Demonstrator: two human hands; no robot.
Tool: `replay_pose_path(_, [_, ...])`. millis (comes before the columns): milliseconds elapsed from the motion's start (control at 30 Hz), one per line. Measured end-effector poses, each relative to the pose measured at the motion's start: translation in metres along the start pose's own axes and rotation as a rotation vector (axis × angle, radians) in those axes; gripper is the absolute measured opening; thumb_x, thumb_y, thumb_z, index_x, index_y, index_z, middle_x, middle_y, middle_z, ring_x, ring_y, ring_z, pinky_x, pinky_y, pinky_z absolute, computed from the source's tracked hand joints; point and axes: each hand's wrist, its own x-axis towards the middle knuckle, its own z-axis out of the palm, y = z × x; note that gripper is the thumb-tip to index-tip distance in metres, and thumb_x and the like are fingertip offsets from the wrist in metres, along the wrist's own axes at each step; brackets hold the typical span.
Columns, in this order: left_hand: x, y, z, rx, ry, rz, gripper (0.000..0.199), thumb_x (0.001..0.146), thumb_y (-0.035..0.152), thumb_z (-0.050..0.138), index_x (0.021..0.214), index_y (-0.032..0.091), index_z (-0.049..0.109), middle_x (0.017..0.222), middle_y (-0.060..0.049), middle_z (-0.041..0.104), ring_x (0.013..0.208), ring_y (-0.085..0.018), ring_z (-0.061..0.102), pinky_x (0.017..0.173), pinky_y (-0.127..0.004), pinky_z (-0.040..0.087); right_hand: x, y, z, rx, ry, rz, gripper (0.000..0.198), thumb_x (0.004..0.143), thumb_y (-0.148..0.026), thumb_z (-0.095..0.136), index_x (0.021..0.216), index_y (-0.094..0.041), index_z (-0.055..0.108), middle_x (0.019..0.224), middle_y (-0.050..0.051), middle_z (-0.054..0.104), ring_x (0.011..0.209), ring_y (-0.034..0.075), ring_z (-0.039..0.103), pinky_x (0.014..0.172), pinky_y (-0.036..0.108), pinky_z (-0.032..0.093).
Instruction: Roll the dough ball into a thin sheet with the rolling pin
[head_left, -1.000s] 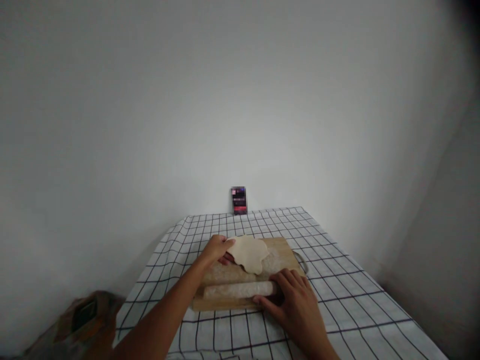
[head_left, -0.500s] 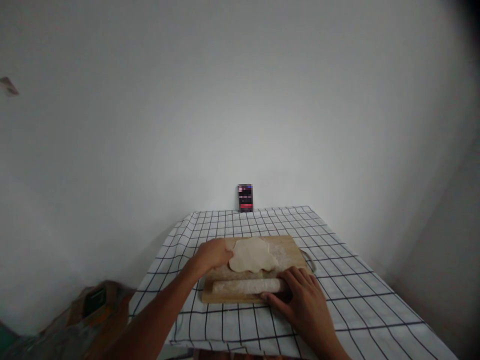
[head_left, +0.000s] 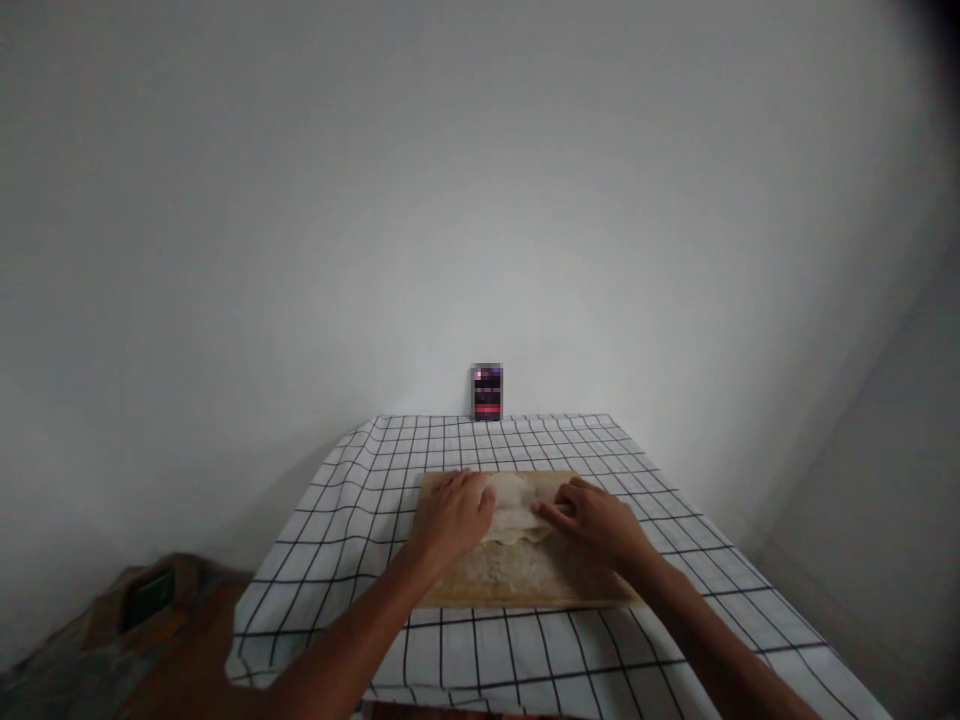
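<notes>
A floury rolling pin (head_left: 514, 516) lies crosswise on a flat sheet of dough (head_left: 519, 538) on a wooden board (head_left: 517, 590). The dough's wavy near edge shows below the pin. My left hand (head_left: 452, 515) covers the pin's left end, its thumb toward the middle. At the other end, my right hand (head_left: 594, 517) is closed round the pin with its thumb along it. Both ends of the pin are hidden under my hands.
A white cloth with dark grid lines (head_left: 360, 560) covers the table. At the far edge, a phone-like upright thing (head_left: 487, 393), blurred out, leans against the wall. Low at the left stands an open cardboard box (head_left: 142, 600).
My right hand has carried the rolling pin from the board's near edge forward onto the dough. My left hand has left the dough's left edge and taken the pin's left end.
</notes>
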Motion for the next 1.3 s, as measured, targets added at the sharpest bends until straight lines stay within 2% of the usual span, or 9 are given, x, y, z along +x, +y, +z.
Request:
replay_pose_path(133, [0.011, -0.009, 0.012, 0.021, 0.0, -0.038, 0.039, 0.105, 0.032, 0.042, 0.135, 0.018, 0.063, 0.145, -0.012, 0.064, 0.138, -0.029, 0.054, 0.119, -0.047, 0.037, 0.027, -0.001, 0.001, -0.192, -0.008, -0.048, 0.045, 0.11, -0.045, 0.031, 0.113, -0.021, 0.069, 0.119, 0.014, 0.071, 0.111, 0.026, 0.066, 0.083, 0.034, 0.048])
replay_pose_path(367, [0.031, -0.014, 0.008, -0.046, -0.046, -0.135, 0.034, 0.101, 0.032, 0.045, 0.125, 0.02, 0.066, 0.133, -0.011, 0.07, 0.128, -0.03, 0.06, 0.112, -0.046, 0.042, 0.051, 0.003, 0.008, -0.191, -0.055, -0.09, 0.048, 0.109, -0.035, 0.026, 0.128, -0.022, 0.068, 0.13, 0.01, 0.072, 0.122, 0.025, 0.065, 0.096, 0.04, 0.051])
replay_pose_path(500, [0.019, -0.007, 0.006, -0.032, -0.027, -0.087, 0.034, 0.1, 0.03, 0.045, 0.124, 0.02, 0.067, 0.134, -0.01, 0.07, 0.127, -0.03, 0.06, 0.114, -0.048, 0.04, 0.032, 0.001, 0.013, -0.179, 0.033, -0.08, 0.049, 0.106, -0.028, 0.029, 0.133, -0.02, 0.069, 0.142, 0.012, 0.068, 0.133, 0.026, 0.061, 0.105, 0.042, 0.05])
replay_pose_path(667, [-0.007, 0.011, -0.005, -0.037, -0.014, -0.029, 0.042, 0.099, 0.024, 0.045, 0.137, 0.019, 0.062, 0.145, -0.011, 0.064, 0.136, -0.029, 0.055, 0.121, -0.047, 0.037, -0.004, 0.003, 0.026, -0.114, 0.208, -0.087, 0.046, 0.107, -0.031, 0.032, 0.123, -0.024, 0.074, 0.149, 0.007, 0.064, 0.14, 0.028, 0.056, 0.098, 0.044, 0.058])
replay_pose_path(833, [-0.029, 0.022, -0.008, -0.062, -0.077, -0.012, 0.049, 0.103, 0.027, 0.04, 0.147, 0.012, 0.057, 0.158, -0.014, 0.053, 0.152, -0.033, 0.039, 0.129, -0.054, 0.027, -0.033, 0.012, 0.038, -0.095, 0.322, -0.13, 0.046, 0.108, -0.037, 0.033, 0.116, -0.025, 0.077, 0.143, 0.008, 0.068, 0.139, 0.031, 0.058, 0.106, 0.05, 0.056])
replay_pose_path(933, [-0.034, 0.022, -0.005, -0.065, -0.083, -0.002, 0.052, 0.103, 0.029, 0.039, 0.151, 0.015, 0.054, 0.162, -0.011, 0.047, 0.156, -0.033, 0.032, 0.13, -0.056, 0.025, -0.037, 0.012, 0.038, -0.077, 0.293, -0.143, 0.046, 0.108, -0.038, 0.034, 0.121, -0.026, 0.076, 0.14, 0.007, 0.07, 0.135, 0.03, 0.061, 0.108, 0.049, 0.055])
replay_pose_path(1033, [-0.028, 0.02, -0.005, -0.058, -0.084, -0.019, 0.051, 0.103, 0.028, 0.04, 0.151, 0.017, 0.055, 0.161, -0.011, 0.049, 0.155, -0.034, 0.035, 0.128, -0.059, 0.027, -0.027, 0.008, 0.033, -0.089, 0.219, -0.124, 0.047, 0.107, -0.033, 0.033, 0.129, -0.023, 0.073, 0.141, 0.009, 0.07, 0.135, 0.028, 0.062, 0.113, 0.051, 0.05])
replay_pose_path(1167, [-0.005, 0.013, -0.006, -0.054, -0.087, -0.038, 0.049, 0.102, 0.027, 0.041, 0.147, 0.018, 0.058, 0.155, -0.012, 0.057, 0.147, -0.031, 0.047, 0.127, -0.053, 0.03, 0.001, 0.003, 0.025, -0.126, 0.128, -0.111, 0.048, 0.107, -0.029, 0.031, 0.136, -0.021, 0.068, 0.148, 0.01, 0.064, 0.14, 0.028, 0.057, 0.119, 0.058, 0.039])
replay_pose_path(1300, [0.02, 0.0, 0.002, -0.038, -0.142, -0.109, 0.051, 0.102, 0.031, 0.04, 0.148, 0.017, 0.056, 0.157, -0.013, 0.054, 0.148, -0.033, 0.045, 0.124, -0.054, 0.032, 0.036, 0.005, 0.016, -0.122, 0.02, -0.126, 0.048, 0.108, -0.031, 0.031, 0.136, -0.022, 0.069, 0.148, 0.011, 0.064, 0.139, 0.029, 0.058, 0.115, 0.051, 0.043])
